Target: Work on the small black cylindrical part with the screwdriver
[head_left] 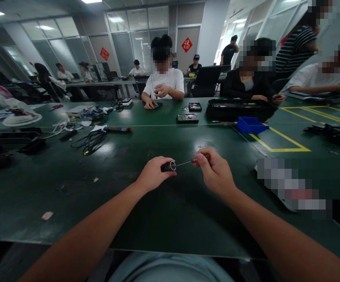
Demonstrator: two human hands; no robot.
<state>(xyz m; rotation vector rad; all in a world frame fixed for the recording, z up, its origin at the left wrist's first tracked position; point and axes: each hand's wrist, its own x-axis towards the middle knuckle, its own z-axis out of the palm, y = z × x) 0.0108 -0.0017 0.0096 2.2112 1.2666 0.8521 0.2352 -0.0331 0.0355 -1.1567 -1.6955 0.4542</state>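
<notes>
My left hand (153,172) is closed around a short black cylindrical handle (168,166) with a silver ring at its end. A thin metal shaft (184,163) runs from that handle to my right hand (214,169), which pinches the shaft's reddish far end (194,160) between thumb and fingers. Both hands hover just above the dark green table (129,196), in the middle near its front edge.
Across the table a person in a white shirt (164,84) works on a small device. Hard drives (187,118), a black case (237,109), a blue bin (250,125), black cables (92,141) and a small fan (21,117) lie farther back. Yellow tape lines (278,143) mark the right side.
</notes>
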